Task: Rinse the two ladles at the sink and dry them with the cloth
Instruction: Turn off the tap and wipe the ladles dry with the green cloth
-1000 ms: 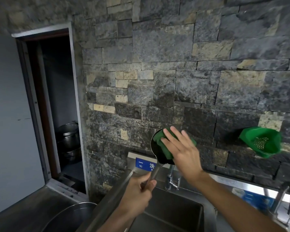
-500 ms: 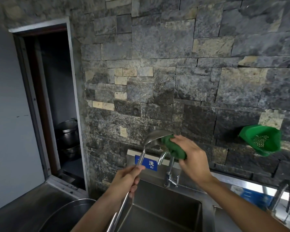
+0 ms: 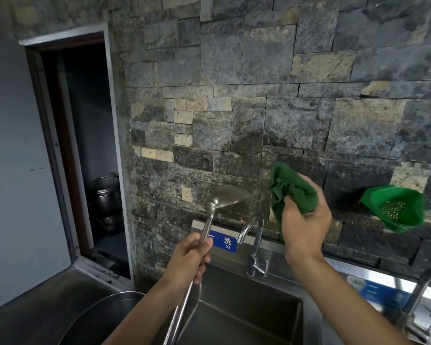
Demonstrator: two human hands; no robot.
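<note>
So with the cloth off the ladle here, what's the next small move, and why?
Probably bring the green cloth back onto the ladle bowl. The right hand grips the cloth bunched, apart from the bowl, while the left hand holds the handle upright over the sink.

Two bare forearms, sleeveless to the frame edge; left hand (image 3: 188,260) and right hand (image 3: 305,227) ungloved, no rings, watch or bands.

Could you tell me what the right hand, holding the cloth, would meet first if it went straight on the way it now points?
Probably the stone wall: the right hand gripping the green cloth points up and forward, with nothing visible between, though depth is unclear.
</note>
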